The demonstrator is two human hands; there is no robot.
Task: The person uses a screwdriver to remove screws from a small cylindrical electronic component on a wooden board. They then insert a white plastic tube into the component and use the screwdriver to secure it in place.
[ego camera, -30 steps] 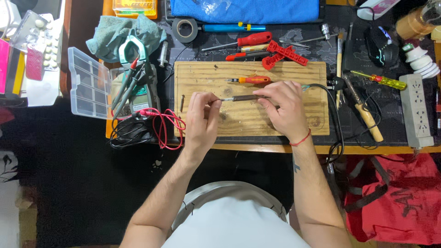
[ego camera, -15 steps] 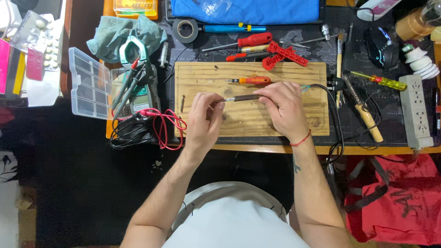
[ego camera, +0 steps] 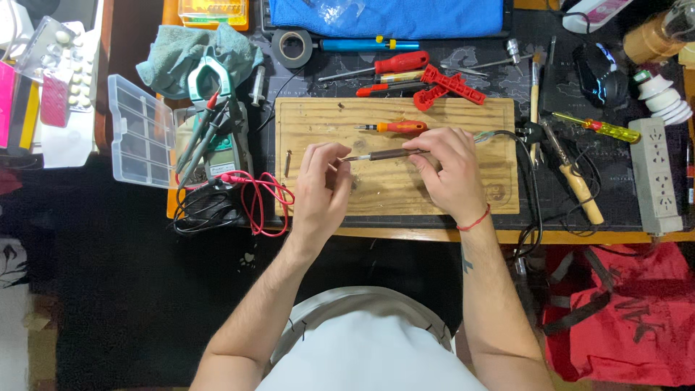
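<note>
Head view: the right hand (ego camera: 452, 174) is closed around the dark handle of a soldering iron (ego camera: 384, 154), which lies nearly level across the wooden board (ego camera: 499, 119), its tip aimed at the left hand (ego camera: 322, 185). The left hand's fingers are pinched together just at that tip; what they pinch is too small to tell. The two hands sit near each other, joined only by the iron between them.

To do this well, I judge the right wrist should rest on the board so the tip does not wander, and the left fingers should stay clear of the hot metal, gripping only behind the joint. The iron's cable (ego camera: 534, 195) loops off past the right hand's far side and over the surface edge; keep it slack so it cannot tug.

Just beyond the hands lies a small orange-handled screwdriver (ego camera: 397, 127); left of the left hand, red test leads (ego camera: 260, 199) curl beside a clamp meter (ego camera: 217, 123).
</note>
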